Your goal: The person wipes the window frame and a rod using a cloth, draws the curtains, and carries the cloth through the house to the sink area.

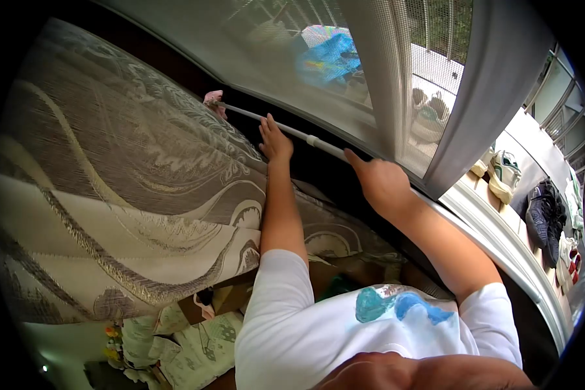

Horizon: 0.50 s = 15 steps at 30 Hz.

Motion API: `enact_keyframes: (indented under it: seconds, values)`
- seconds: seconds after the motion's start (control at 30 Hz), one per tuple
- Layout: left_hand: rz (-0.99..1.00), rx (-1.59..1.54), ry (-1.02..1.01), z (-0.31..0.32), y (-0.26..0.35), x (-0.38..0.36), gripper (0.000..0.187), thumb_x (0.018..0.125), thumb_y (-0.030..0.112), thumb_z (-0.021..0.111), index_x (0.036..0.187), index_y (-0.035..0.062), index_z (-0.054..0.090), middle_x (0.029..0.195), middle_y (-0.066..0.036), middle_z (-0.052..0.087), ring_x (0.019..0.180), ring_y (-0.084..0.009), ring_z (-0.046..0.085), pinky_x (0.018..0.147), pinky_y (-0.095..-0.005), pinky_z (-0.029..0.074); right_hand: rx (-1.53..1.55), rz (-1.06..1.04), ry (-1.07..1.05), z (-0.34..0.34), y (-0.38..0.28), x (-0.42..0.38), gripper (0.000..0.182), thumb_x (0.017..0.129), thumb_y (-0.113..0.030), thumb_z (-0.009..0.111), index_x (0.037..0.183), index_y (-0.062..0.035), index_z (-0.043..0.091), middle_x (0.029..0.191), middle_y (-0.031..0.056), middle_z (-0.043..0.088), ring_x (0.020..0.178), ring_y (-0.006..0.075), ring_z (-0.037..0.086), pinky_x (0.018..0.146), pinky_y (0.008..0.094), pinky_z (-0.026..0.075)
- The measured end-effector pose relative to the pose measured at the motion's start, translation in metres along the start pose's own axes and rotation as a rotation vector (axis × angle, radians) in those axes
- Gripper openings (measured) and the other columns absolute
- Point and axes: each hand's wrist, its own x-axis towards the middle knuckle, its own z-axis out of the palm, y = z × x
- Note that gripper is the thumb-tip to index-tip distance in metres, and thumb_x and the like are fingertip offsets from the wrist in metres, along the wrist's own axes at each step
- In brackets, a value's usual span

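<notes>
White pole (292, 131): lay slantwise between the two hands, one stretch just beside the left fingers, its near end at the right fingers. A pinkish cloth (214, 99) sat at its far end, beyond the left fingertips; a collar (312, 140) showed on the shaft between the hands.

Right hand (387, 186): fingers appeared clamped on the near end of the pole; underside of the grip hidden. Left hand (277, 144): fingers extended, not wrapped round the shaft; contact with it could not be told.

Step in hand, as judged: directing the pole along the dark strip (315, 172) below the fingers, right hand holding, left guiding. The next move seemed to call for a firm right grip and the left fingers either closed on the shaft or clear of it.

Outward: patterned fabric (143, 195) lay left of the left fingers; a mesh screen (429, 71) rose beyond the right fingers; dark shoes (546, 218) stood well apart, to their right.
</notes>
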Motion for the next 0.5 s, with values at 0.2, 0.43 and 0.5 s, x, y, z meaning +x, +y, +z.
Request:
enact_keyframes:
  seconds: [0.2, 0.43, 0.5]
  values:
    - [-0.075, 0.129, -0.182, -0.009, 0.004, 0.045, 0.066, 0.093, 0.008, 0.051, 0.151, 0.0174, 0.021, 0.16, -0.006, 0.012, 0.147, -0.026, 0.014, 0.112, -0.0517, 0.028, -0.043, 0.053, 0.046, 0.001, -0.004, 0.016, 0.057, 0.084, -0.004, 0.055, 0.139, -0.0128, 0.046, 0.072, 0.0106, 0.064, 0.067, 0.028, 0.066, 0.055, 0.0398, 0.052]
    - [0.321, 0.232, -0.096, 0.005, 0.032, 0.005, 0.045, 0.091, 0.01, 0.054, 0.135, 0.0087, 0.044, 0.151, -0.011, 0.033, 0.141, -0.0331, 0.026, 0.104, -0.0501, 0.038, -0.086, 0.132, -0.008, -0.033, 0.027, -0.048, 0.06, 0.081, -0.002, 0.058, 0.138, -0.0165, 0.048, 0.073, 0.0115, 0.062, 0.064, 0.0299, 0.065, 0.056, 0.0364, 0.053]
    - [0.345, 0.207, -0.015, -0.014, 0.038, -0.007, 0.043, 0.09, 0.009, 0.055, 0.132, 0.0079, 0.047, 0.148, -0.012, 0.037, 0.14, -0.0332, 0.029, 0.102, -0.0507, 0.04, -0.234, 0.033, 0.023, -0.041, 0.031, -0.061, 0.059, 0.081, -0.002, 0.057, 0.137, -0.0168, 0.048, 0.075, 0.013, 0.061, 0.064, 0.0311, 0.065, 0.058, 0.0371, 0.053]
